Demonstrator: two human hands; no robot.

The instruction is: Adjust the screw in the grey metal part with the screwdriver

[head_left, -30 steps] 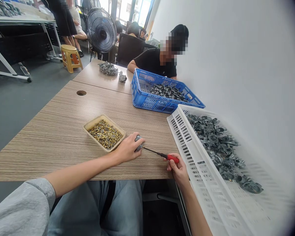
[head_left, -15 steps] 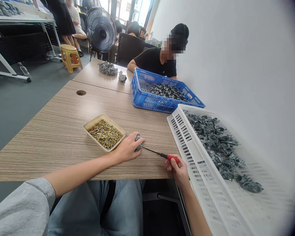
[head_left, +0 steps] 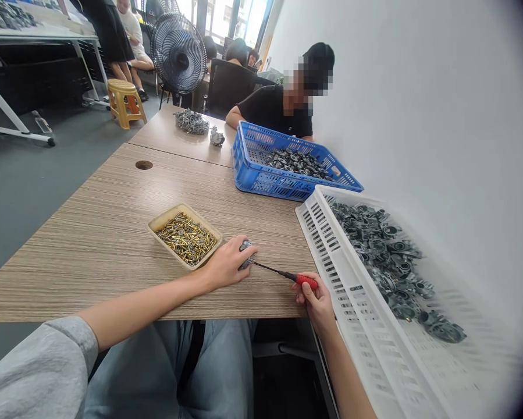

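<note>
On the table, my left hand (head_left: 230, 262) is closed around a small grey metal casting (head_left: 245, 247), which the fingers partly cover. My right hand (head_left: 317, 302) grips the red handle of a screwdriver (head_left: 307, 281). Its dark shaft points left, and the tip meets the side of the casting facing me. Just left of my left hand stands a cream plastic tub (head_left: 155, 223) filled with small brass-coloured screw-like parts (head_left: 186, 238).
A white crate (head_left: 331, 256) of grey metal castings stands at the right, beside my right forearm. Behind it is a blue crate (head_left: 261, 177) with similar parts. Farther back are a heap of castings (head_left: 192, 121), a single casting (head_left: 216, 137) and a seated person (head_left: 274, 107).
Both hands, the casting and the screwdriver keep practically the same places. The person across the table shifts the head slightly.
</note>
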